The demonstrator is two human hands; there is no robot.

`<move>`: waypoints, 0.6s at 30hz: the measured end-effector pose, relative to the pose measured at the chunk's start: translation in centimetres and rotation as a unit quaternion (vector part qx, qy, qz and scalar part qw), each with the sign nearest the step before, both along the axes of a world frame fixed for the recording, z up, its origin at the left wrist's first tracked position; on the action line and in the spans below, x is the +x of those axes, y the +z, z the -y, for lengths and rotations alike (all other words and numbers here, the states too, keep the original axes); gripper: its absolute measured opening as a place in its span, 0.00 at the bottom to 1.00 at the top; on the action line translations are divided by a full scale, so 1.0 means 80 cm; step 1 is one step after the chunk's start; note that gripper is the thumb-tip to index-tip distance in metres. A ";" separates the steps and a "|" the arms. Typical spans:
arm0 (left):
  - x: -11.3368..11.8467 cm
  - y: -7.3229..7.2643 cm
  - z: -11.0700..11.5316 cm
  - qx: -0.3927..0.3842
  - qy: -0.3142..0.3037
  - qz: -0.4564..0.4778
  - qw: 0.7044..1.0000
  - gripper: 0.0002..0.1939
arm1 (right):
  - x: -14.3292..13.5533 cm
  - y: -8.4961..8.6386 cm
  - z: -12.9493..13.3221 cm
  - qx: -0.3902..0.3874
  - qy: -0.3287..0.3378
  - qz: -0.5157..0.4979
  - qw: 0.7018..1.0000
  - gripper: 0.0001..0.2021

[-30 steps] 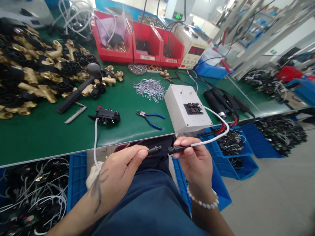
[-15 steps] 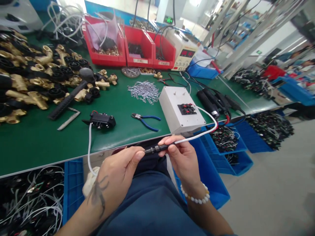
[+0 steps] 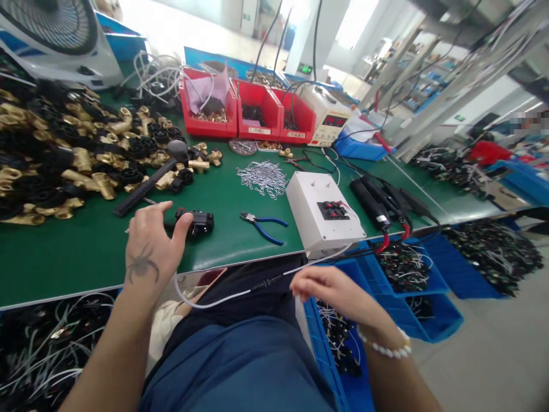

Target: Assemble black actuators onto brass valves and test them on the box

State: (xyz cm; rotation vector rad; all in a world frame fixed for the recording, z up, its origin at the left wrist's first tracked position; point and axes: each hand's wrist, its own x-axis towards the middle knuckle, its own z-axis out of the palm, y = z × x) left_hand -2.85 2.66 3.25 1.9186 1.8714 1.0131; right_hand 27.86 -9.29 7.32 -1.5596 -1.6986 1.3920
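Observation:
My left hand (image 3: 155,243) is open over the bench edge, thumb and fingers spread. Its thumb reaches the left end of a small black device (image 3: 201,223); whether they touch is unclear. A white cable (image 3: 214,304) runs from below that hand to a black cable connector (image 3: 265,283), which hangs joined in front of my lap. From the connector a second white cable leads up to a white test box (image 3: 315,214) with red-and-black terminals (image 3: 334,210). My right hand (image 3: 328,289) is just right of the connector, fingers curled together with nothing seen in them.
Blue-handled cutters (image 3: 266,226) and a pile of metal clips (image 3: 263,177) lie on the green bench. Brass fittings (image 3: 81,160) and a black mallet (image 3: 146,183) are left. Red bins (image 3: 257,114) and a power supply (image 3: 330,117) stand behind. Blue crates (image 3: 433,323) sit below right.
Both hands have let go of the connector, which now hangs joined between the cables. My left hand has moved up and left to the black device; my right hand has moved slightly right and down.

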 end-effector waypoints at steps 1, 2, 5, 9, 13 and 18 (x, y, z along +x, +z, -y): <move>-0.006 -0.003 -0.009 -0.037 -0.015 0.000 0.999 0.28 | 0.008 0.014 -0.014 0.078 -0.058 0.034 0.995 0.19; -0.011 -0.005 -0.016 -0.066 -0.031 0.002 0.997 0.27 | 0.018 0.025 -0.031 0.160 -0.124 0.075 0.977 0.18; -0.013 -0.010 -0.018 -0.119 -0.080 0.023 0.989 0.27 | 0.051 0.038 -0.099 0.360 -0.265 0.178 0.877 0.15; -0.001 -0.015 -0.002 -0.116 -0.116 0.043 0.986 0.33 | 0.092 0.024 -0.183 0.378 -0.280 0.228 0.852 0.15; 0.015 -0.014 0.015 -0.093 -0.160 0.071 0.980 0.32 | 0.110 0.008 -0.211 0.321 -0.239 0.230 0.887 0.13; 0.027 0.001 0.045 0.004 -0.231 0.113 0.966 0.28 | 0.117 0.003 -0.207 0.314 -0.203 0.243 0.895 0.12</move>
